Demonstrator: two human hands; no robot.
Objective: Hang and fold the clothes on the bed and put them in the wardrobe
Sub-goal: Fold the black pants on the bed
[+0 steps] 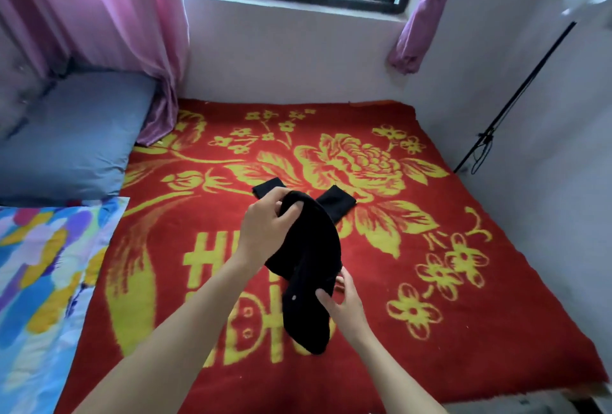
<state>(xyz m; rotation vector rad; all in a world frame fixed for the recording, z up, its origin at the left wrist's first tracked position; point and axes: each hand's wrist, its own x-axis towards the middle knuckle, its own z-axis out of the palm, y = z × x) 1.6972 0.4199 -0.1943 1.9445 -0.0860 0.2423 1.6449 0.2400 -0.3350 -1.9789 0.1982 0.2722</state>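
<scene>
A black garment (311,258) is lifted above the red and yellow flowered blanket (463,297) that covers the bed. My left hand (265,228) grips its upper folded edge, fingers curled over the cloth. My right hand (344,301) pinches the lower part near a small pale button. Two black ends of the garment (337,203) stick out behind my left hand and lie on the blanket. The lower tip hangs down toward me.
A grey-blue pillow (73,138) lies at the left, with a colourful patterned quilt (43,281) in front of it. Pink curtains (109,16) hang by the window. A black stand (503,115) leans on the right wall. The bed's front edge (589,390) shows at bottom right.
</scene>
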